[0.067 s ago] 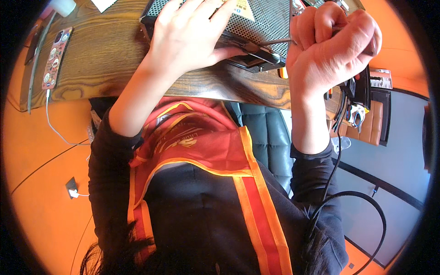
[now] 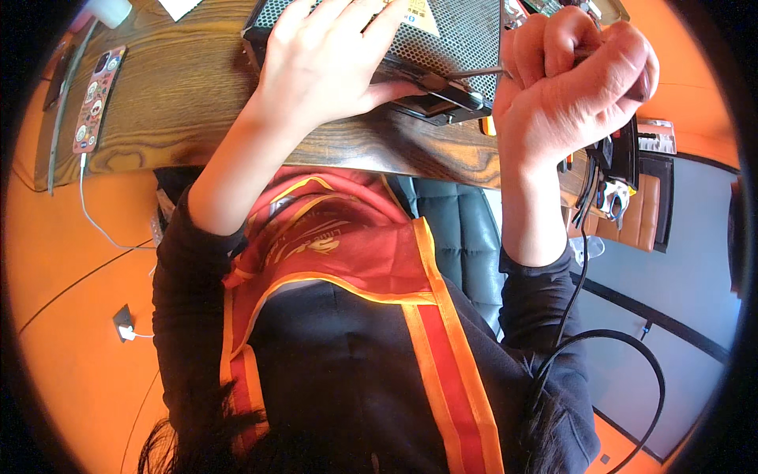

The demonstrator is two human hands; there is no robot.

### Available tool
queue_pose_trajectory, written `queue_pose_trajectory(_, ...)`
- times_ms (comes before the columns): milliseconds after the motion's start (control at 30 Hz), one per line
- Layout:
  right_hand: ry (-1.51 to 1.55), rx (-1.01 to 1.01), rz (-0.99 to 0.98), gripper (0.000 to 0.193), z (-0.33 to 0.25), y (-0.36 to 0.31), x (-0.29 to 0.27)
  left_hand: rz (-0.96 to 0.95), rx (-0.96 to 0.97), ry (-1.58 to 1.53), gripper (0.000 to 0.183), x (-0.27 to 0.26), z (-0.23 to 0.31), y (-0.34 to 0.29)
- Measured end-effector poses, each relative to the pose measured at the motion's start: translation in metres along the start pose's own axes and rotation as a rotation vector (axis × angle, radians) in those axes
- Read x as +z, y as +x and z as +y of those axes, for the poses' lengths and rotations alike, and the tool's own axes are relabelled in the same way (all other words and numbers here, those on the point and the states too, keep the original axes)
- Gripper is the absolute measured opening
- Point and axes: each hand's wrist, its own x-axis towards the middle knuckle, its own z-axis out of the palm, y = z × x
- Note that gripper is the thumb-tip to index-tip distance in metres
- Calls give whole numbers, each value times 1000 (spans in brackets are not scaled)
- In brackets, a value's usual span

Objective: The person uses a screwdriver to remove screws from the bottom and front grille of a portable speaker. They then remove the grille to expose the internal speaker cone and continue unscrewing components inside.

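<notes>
A black metal box with a perforated mesh top lies on the wooden table at the top of the view. My left hand rests flat on it, fingers spread, holding it down. My right hand is closed in a fist around a screwdriver handle; its thin metal shaft runs left to the box's near edge, just beside my left thumb.
A phone in a patterned case lies on the table at left, with a white cable hanging down to a floor plug. Black cables loop at right. A grey padded chair sits below the table edge, over an orange floor.
</notes>
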Motion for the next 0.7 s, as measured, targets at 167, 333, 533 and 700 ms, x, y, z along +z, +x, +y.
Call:
queue_pose_trajectory(167,-90,-153,9,40,3,-16,-5,1,-49,-117,68,-1,0,2)
queue_pose_trajectory(333,-40,-162,-128,27,2,-15,-7,-218,-123,-92,70,6,1,-3)
queue_pose_trajectory(533,124,301,28,26,17,23,-26,210,-73,-88,38,16,27,-23)
queue_pose_trajectory(700,120,212,5,20,16,17,-29,294,-108,-231,27,20,39,-35)
